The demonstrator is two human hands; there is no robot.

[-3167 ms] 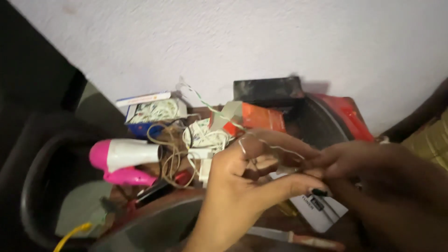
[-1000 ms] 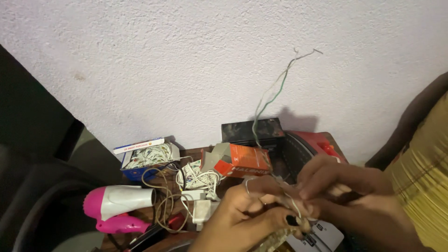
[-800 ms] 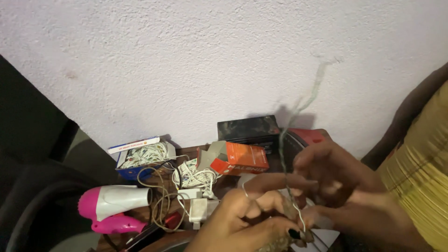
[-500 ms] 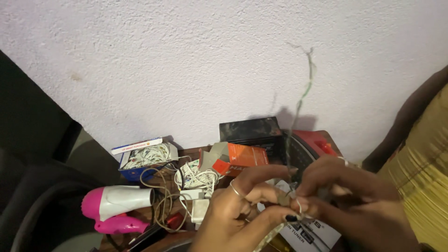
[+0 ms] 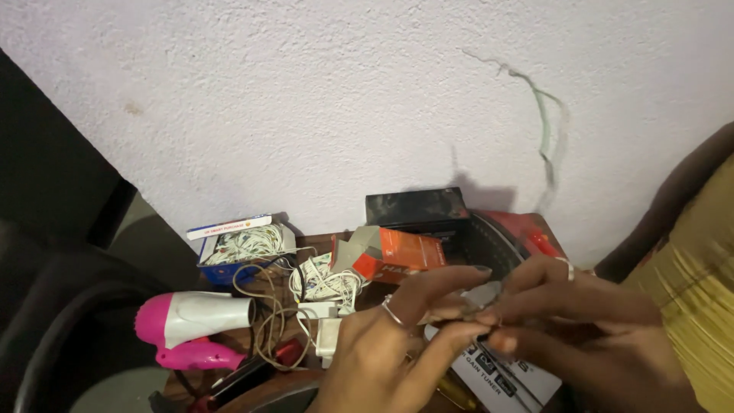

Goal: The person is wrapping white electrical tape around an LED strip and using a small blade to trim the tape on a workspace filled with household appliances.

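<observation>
Head view: both hands meet low in the picture, over a cluttered table (image 5: 535,229).
Left hand (image 5: 382,359): fingers curled, tips pinched on the wire's low end.
Right hand (image 5: 581,321): fingertips closed on the same spot, touching the left.
Wire (image 5: 544,126): thin, pale green, kinked; rises from the pinch and arcs up against the wall (image 5: 306,92).
Risk: the free end looks springy; a loose pinch could let it slip or whip.
Nearby: pink dryer (image 5: 191,325), orange box (image 5: 401,252), tangled cords (image 5: 325,283).
</observation>
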